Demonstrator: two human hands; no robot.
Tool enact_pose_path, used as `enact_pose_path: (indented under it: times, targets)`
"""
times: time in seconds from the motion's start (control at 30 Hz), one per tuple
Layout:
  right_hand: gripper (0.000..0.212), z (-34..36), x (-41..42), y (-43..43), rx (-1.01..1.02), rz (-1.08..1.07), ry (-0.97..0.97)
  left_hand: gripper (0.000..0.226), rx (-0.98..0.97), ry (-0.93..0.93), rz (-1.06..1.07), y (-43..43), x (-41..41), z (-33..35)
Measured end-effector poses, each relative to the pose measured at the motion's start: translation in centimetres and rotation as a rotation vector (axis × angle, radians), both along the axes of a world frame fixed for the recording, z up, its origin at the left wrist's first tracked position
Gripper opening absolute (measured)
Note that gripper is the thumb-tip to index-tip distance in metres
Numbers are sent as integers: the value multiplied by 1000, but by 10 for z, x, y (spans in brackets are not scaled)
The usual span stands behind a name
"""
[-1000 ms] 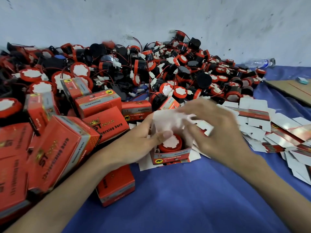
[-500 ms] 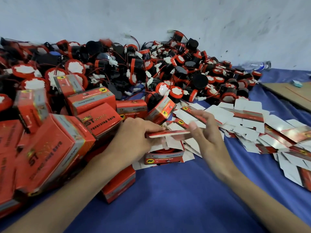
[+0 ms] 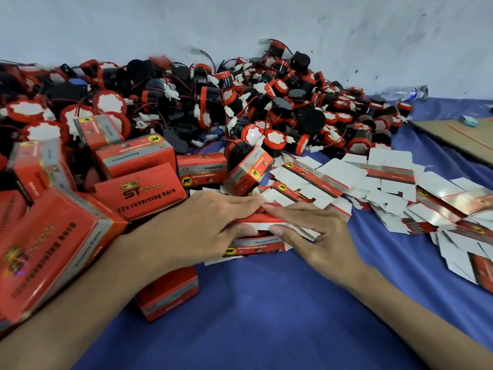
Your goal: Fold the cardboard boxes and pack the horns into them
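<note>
Folded red horn boxes (image 3: pixel 138 193) crowd the blue cloth's (image 3: pixel 266 316) left edge. At its centre the left hand (image 3: pixel 197 231) and right hand (image 3: pixel 317 236) pinch the top flap of a small box (image 3: pixel 254 247) (a horn barely visible inside). Flat box blanks (image 3: pixel 386 182) spread rightward.

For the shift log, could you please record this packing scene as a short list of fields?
box in work: small red box on the blue cloth, lid nearly down
left hand: fingers on the lid, thumb at its front edge
right hand: fingers flat on the lid, thumb under its edge
loose horns: heaped against the wall
finished boxes: piled at left
flat boxes: spread at right
other: plastic bottle by the wall
</note>
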State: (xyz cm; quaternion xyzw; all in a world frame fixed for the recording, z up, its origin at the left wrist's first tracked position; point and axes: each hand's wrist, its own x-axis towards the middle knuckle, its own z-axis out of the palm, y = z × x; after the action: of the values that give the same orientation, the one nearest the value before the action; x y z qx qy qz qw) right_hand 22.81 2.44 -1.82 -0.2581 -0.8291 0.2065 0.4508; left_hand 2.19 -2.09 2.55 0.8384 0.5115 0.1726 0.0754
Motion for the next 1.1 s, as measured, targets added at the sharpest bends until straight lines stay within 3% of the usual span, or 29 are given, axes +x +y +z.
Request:
enact_pose_path:
  times: [0.2, 0.37, 0.53, 0.67, 0.73, 0.87, 1.0, 1.1]
  targets:
    - [30, -10, 6, 4, 350, -9, -142, 52, 11, 62, -81, -3, -4, -4]
    - [35, -9, 8, -4, 460, -52, -257, 52, 23, 124, -103, -5, -7, -7]
    - [25, -4, 9, -19, 689, -340, -448, 59, -11, 254, -85, -5, -7, -8]
    - [35, 5, 17, -23, 638, -464, -473, 67, -84, 323, -79, -7, -5, -10]
    - [27, 4, 16, -20, 659, -362, -462, 57, -56, 410, -71, -9, -3, -15]
    - [31, 5, 7, -11, 692, -105, -492, 75, -88, 550, 121, -20, 11, -13]
    - [23, 2, 8, -11, 660, -103, -471, 81, -78, 608, 249, -29, 28, -11]
    - [27, -1, 7, -11, 583, -88, -426, 73, -66, 663, 274, -32, 35, -8]
